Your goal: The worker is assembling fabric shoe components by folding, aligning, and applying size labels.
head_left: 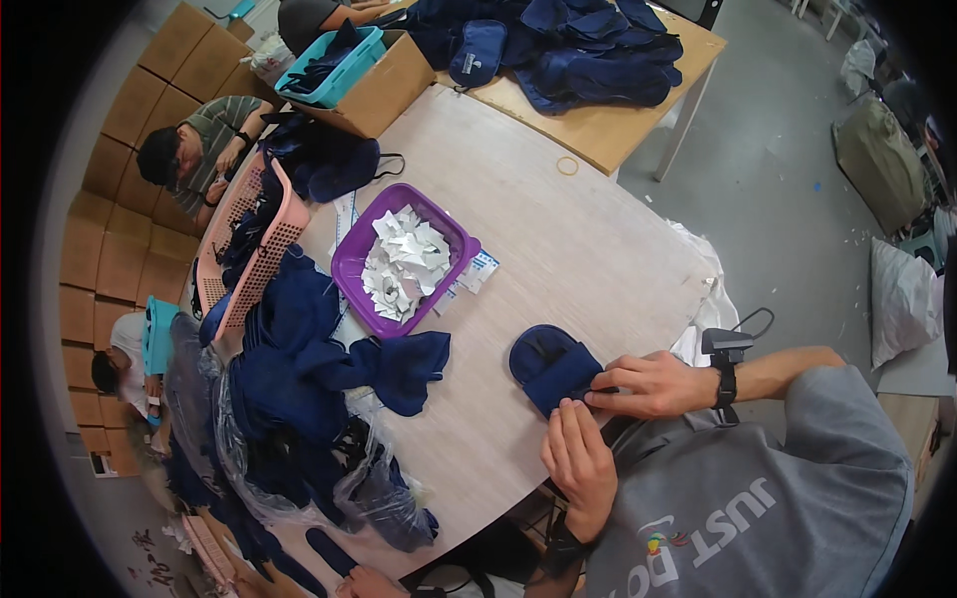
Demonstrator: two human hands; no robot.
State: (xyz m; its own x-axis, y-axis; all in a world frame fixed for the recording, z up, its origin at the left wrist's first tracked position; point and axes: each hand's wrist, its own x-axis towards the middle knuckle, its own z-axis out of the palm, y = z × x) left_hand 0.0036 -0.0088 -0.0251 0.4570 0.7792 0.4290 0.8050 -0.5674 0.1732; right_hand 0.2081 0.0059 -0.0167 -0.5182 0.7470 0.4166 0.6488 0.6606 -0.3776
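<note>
Head view: your right hand (pixel 658 387) pinches the near end of the navy cloth (pixel 558 371) by the counter's (pixel 588 249) near right edge. Your left hand's (pixel 580 460) fingertips meet there too, though I cannot tell whether that grip closes; the purple tub (pixel 349 254) stands farther left.

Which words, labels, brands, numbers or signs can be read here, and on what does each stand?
Large white lettering on the grey shirt: partly readable, wording not copied.
Dark characters on the wall, lower left: too blurred to read.
Blue print on the white paper slip: too small to read.
White print on the navy fabric piece, top: too small to read.
</note>
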